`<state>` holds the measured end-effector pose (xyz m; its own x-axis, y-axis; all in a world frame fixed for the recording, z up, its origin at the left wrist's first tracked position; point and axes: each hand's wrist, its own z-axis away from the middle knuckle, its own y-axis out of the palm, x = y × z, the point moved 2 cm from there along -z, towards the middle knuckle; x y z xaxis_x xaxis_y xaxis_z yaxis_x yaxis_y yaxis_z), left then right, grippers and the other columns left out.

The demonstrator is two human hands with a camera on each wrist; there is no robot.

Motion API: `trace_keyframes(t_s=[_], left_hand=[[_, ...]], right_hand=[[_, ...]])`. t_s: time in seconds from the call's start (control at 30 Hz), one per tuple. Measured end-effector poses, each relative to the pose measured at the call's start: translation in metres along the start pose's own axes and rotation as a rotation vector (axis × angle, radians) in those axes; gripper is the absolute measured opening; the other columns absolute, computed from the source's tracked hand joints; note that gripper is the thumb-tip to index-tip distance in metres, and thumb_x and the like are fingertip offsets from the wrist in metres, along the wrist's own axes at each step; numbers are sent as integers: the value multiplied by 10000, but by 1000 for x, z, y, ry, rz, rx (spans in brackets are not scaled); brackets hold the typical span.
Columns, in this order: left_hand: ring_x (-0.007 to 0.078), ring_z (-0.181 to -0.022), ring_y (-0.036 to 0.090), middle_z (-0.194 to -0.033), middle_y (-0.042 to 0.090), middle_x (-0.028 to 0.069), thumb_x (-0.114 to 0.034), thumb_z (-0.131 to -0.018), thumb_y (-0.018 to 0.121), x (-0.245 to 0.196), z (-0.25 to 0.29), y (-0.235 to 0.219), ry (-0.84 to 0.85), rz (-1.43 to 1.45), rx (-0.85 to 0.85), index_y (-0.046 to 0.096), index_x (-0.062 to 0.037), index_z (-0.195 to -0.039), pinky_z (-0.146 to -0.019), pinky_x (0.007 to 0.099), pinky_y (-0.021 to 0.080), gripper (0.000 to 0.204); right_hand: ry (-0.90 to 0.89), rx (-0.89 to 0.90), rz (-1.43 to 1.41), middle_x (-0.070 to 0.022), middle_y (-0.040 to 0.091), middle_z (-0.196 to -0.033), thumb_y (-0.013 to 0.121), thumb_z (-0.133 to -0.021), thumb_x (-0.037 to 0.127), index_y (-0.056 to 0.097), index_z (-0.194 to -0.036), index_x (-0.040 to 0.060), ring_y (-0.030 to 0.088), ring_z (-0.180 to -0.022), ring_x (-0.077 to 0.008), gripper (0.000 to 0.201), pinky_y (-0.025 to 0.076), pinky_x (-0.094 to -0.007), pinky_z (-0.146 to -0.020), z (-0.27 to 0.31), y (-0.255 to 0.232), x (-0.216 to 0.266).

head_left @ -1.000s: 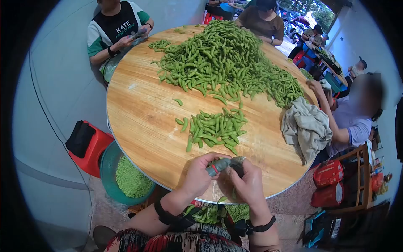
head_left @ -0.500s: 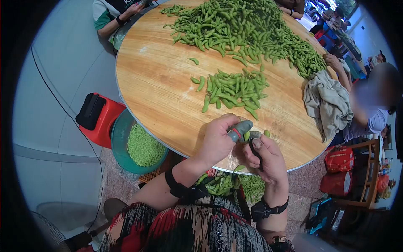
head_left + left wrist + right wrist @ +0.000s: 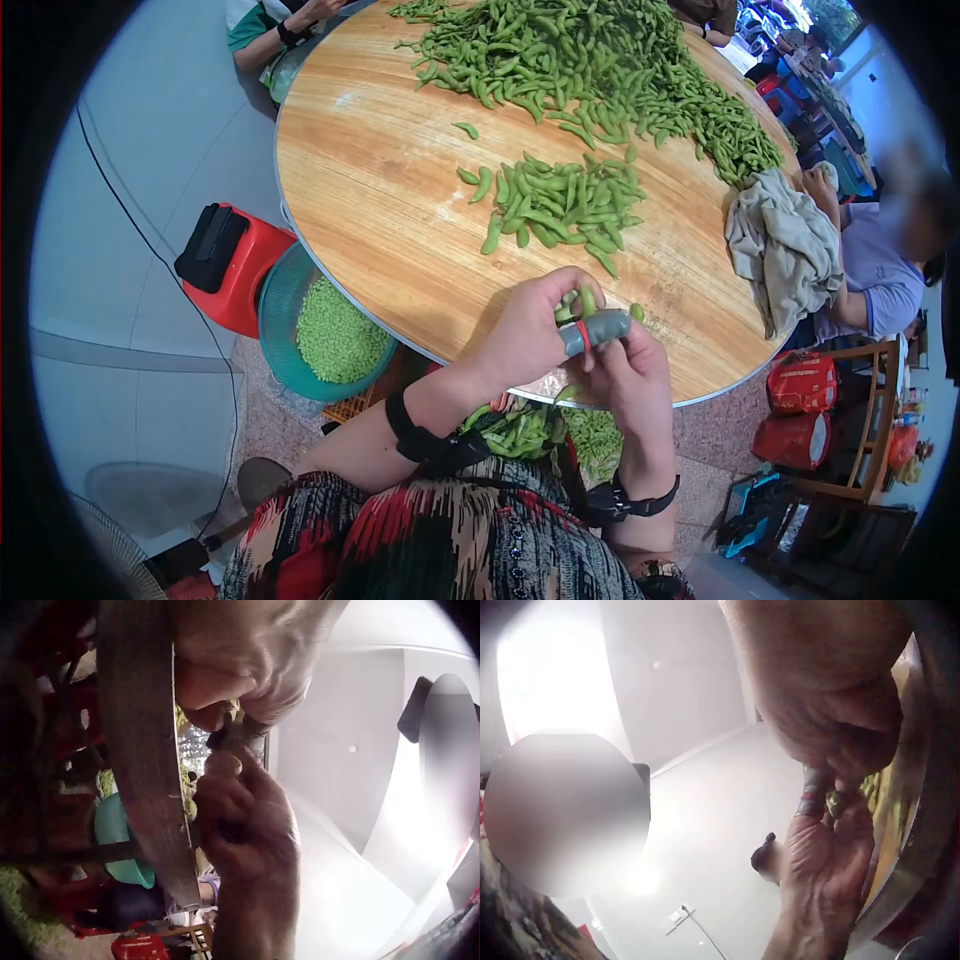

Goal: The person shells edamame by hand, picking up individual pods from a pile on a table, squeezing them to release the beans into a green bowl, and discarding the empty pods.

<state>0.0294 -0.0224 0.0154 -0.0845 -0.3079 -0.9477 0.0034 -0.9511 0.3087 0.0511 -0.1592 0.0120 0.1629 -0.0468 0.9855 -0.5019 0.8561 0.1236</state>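
My left hand holds green soybean pods between its fingers. Its thumb wears a grey cover with a red band, lying across the pods. Close against it, my right hand has curled fingers, its tips tucked under the thumb cover. A small black-handled tool in the right hand is mostly hidden; a dark bit of it shows between the hands in the left wrist view. Past the hands, a small heap of pods lies on the round wooden table, before a large pile.
A crumpled grey cloth lies at the right edge. Below left stand a teal basket of shelled beans and a red container. More pods are below the table edge. People sit around the table, one at right.
The head view has tilted down since a second ago. The right hand's black tool, plainer half a second ago, is now mostly hidden as the hands close together and the left thumb crosses the pods.
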Motion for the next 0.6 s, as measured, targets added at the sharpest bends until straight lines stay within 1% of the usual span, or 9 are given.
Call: trace_keyframes(t_s=[0.07, 0.13, 0.27, 0.33, 0.43, 0.47, 0.5, 0.53, 0.6], left_hand=[[15, -706, 505, -780, 554, -31, -95, -830, 627, 3, 0, 1, -47, -34, -23, 577, -42, -970, -600, 180, 419, 159], [27, -733, 510, -799, 550, -30, -32, -797, 645, 5, -1, -1, 141, -207, -105, 568, -37, -1056, -642, 194, 435, 270], [45, -781, 519, -849, 572, -14, -40, -809, 631, 3, -3, -2, 225, -241, -53, 563, -29, -1115, -675, 197, 439, 314], [56, -847, 524, -932, 597, 7, -36, -813, 623, 6, -4, -2, 219, -173, -26, 561, -38, -1151, -727, 216, 447, 344], [114, -903, 572, -1020, 619, 65, -38, -814, 610, 5, -2, 0, 19, -9, 4, 570, -32, -1142, -776, 251, 454, 331], [114, -903, 572, -1020, 619, 65, -38, -814, 610, 6, -3, -1, 15, -10, 2, 570, -32, -1142, -776, 251, 454, 331], [158, -921, 588, -1028, 618, 105, -46, -808, 608, 4, -5, -2, 205, -331, -37, 541, -27, -1173, -781, 282, 463, 372], [202, -939, 605, -1036, 618, 145, -54, -803, 606, 2, -5, 0, 396, -652, -74, 512, -22, -1205, -785, 313, 471, 414], [241, -935, 608, -1036, 607, 177, -60, -786, 615, -2, -1, 7, 377, -665, -74, 477, -32, -1237, -777, 335, 477, 472]], right_hand=[[26, -23, 162, 13, 534, -683, 436, -912, 52, 532, -892, 17, 462, -557, -38, 105, 366, -171, -508, -1, -3, 3], [41, -69, -94, 18, 526, -662, 436, -914, 61, 534, -921, 20, 438, -522, -27, 107, 339, -161, -472, -3, -1, 1], [208, 8, -453, 7, 512, -633, 451, -924, 121, 529, -901, 28, 320, -417, -17, 124, 235, -169, -381, -2, -8, 11], [241, -36, -444, 3, 504, -623, 454, -927, 142, 522, -865, 35, 281, -395, -23, 141, 211, -184, -366, -2, -13, 10], [241, 31, -279, -4, 520, -648, 478, -919, 135, 532, -904, 13, 377, -457, -36, 135, 299, -185, -421, -5, -19, 7], [60, -106, 20, -11, 534, -679, 495, -910, 125, 535, -934, -1, 431, -526, -49, 135, 349, -194, -483, -10, -23, 7], [-121, -240, 319, -18, 549, -710, 512, -901, 115, 538, -963, -15, 485, -595, -61, 147, 399, -204, -546, -14, -24, 11], [-201, -295, 365, -25, 566, -770, 543, -874, 77, 538, -1025, -30, 521, -720, -79, 185, 433, -227, -669, -16, -25, 19], [-189, -286, 310, -19, 564, -791, 547, -859, 43, 541, -1032, -26, 514, -717, -70, 187, 436, -223, -670, -20, -21, 26]])
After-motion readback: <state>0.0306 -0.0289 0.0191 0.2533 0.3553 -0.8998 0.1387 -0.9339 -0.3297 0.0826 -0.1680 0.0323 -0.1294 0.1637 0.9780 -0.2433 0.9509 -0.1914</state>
